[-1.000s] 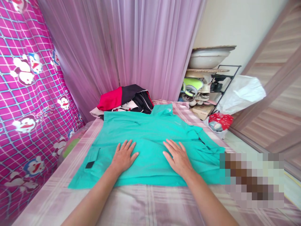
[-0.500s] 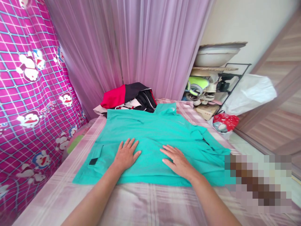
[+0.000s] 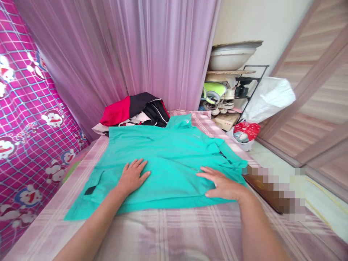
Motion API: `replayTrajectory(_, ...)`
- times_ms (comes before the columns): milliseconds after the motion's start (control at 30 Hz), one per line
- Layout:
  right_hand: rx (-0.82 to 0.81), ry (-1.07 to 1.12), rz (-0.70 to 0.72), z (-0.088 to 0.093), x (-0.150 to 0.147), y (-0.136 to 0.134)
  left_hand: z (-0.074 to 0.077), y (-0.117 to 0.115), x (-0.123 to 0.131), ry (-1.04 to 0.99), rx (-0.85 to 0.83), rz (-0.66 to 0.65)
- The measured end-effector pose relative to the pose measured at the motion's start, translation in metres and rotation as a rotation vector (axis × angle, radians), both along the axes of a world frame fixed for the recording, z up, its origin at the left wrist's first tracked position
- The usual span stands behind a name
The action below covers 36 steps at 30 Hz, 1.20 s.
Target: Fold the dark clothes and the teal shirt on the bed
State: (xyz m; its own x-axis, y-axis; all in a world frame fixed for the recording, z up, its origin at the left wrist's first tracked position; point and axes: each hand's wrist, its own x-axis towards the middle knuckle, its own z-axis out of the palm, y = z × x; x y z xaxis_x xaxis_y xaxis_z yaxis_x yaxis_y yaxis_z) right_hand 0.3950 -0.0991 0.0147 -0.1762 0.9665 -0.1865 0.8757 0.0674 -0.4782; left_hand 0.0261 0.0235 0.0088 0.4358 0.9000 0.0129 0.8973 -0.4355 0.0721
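A teal jacket [image 3: 168,152] lies spread over the bed, its sleeves folded in on both sides. On the left sleeve's cuff a black tab [image 3: 90,190] shows. My left hand [image 3: 133,176] rests flat on the jacket's left half, fingers spread. Over its right half is my right hand [image 3: 221,184], fingers apart and slightly curved, holding nothing. Whether the right fingertips touch the fabric I cannot tell.
Red, black and white clothes [image 3: 136,110] are heaped behind the jacket. A plaid sheet [image 3: 174,235] covers the bed. A brown flat object [image 3: 268,192], partly blurred out, lies at the right edge. Beyond stands a shoe rack [image 3: 248,96] with basins on top.
My right hand has lifted a little and shifted right across the jacket. My left hand stays flat on the same area. The view has turned slightly right.
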Motion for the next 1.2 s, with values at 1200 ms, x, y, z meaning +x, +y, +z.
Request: replayTrajectory(1200, 0.337, -0.003, -0.423, -0.005, 0.025, 0.007, 0.011, -0.031, 0.007, -0.275, -0.179, -0.468)
